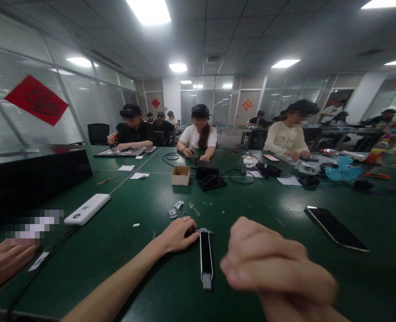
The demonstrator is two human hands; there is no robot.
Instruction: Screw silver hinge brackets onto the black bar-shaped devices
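Note:
A long, narrow bar (206, 257) with a black face, pale edges and a grey tab at its near end lies on the green table. My left hand (180, 235), a ring on one finger, rests at the bar's far end. Its thumb and fingers close on a small metal part there, which is mostly hidden. Large and near the camera, my right hand (274, 264) is raised to the right of the bar, apart from it. Those fingers are curled tightly together; whatever they hold, if anything, does not show. Small metal brackets (176, 209) and loose hardware (193, 206) lie beyond my left hand.
Another person's hand (10, 264) is at far left, near a white power bank (87, 209) with a cable. A phone (337, 228) lies at right. Further off are a small cardboard box (180, 175), a black device (207, 172), a screwdriver (108, 180) and blue fan blades (343, 169). Several people sit opposite.

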